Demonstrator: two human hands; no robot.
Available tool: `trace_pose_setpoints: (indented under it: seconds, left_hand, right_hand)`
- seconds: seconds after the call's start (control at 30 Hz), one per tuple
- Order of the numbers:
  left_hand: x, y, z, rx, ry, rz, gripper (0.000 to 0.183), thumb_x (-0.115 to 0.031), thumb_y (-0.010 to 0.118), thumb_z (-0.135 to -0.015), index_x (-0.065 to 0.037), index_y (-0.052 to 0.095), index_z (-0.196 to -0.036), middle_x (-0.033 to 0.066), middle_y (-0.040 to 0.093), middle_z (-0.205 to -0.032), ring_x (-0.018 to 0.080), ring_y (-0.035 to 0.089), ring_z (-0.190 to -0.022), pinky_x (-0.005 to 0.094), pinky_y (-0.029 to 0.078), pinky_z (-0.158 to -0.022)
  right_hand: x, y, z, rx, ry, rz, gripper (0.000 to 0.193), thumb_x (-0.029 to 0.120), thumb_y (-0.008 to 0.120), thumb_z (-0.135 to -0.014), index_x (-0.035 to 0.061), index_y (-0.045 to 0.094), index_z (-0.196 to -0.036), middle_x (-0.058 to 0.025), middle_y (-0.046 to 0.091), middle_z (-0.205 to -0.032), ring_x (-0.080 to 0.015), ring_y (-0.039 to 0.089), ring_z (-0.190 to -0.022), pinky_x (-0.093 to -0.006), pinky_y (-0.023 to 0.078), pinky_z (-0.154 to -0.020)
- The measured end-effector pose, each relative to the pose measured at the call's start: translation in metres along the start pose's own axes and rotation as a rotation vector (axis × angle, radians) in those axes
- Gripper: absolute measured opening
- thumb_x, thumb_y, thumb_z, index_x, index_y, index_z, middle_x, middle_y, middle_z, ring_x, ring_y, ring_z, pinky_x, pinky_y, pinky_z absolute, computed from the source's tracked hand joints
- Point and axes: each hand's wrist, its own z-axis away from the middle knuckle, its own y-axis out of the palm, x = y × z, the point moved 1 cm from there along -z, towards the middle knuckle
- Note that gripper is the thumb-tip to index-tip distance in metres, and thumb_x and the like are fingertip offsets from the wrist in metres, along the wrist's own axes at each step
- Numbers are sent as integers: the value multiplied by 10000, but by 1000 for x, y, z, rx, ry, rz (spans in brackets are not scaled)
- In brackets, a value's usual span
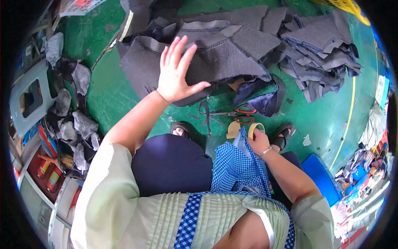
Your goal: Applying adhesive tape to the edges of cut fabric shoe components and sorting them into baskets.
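Note:
My left hand [176,70] is spread open over a dark grey fabric piece [224,58] with stitched seams; whether it presses on the cloth I cannot tell. Low between my feet, my right hand [259,143] grips a tan roll of tape [258,126] by its edge, beside my blue checked apron [238,166]. Scissors with red handles [244,111] lie on the green floor in front of it, partly open. Dark fabric strips [206,114] are scattered by the blades. A flat tan piece [233,130] rests left of the roll.
A stack of dark fabric pieces [319,50] lies at the far right. Grey scraps [78,128] are heaped on the left next to a pale plastic frame [31,97]. At the right stands a blue box [321,176]. A yellow basket edge [348,8] shows at the top right.

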Motion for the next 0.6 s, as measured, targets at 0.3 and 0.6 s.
trace_pose_setpoints:
  seconds: [0.3, 0.6]
  left_hand:
    - [-11, -37, -4, 261, -562, 1202, 241, -233, 548, -986, -15, 593, -1079, 57, 655, -1029, 126, 595, -990, 287, 450, -916]
    - [-38, -70, -11, 386, -537, 1413, 252, -189, 681, -906, 12, 581, -1019, 33, 653, -936, 83, 607, -871, 242, 498, -778]
  right_hand:
    - [215, -170, 9, 558, -685, -1971, 270, 175, 467, -993, -48, 599, -1067, -182, 628, -1150, -262, 587, -1102, -417, 463, -954]
    - [277, -139, -9, 591, -574, -2021, 236, 177, 511, -980, -29, 624, -1007, -212, 605, -1207, -311, 584, -1149, -457, 481, -985]
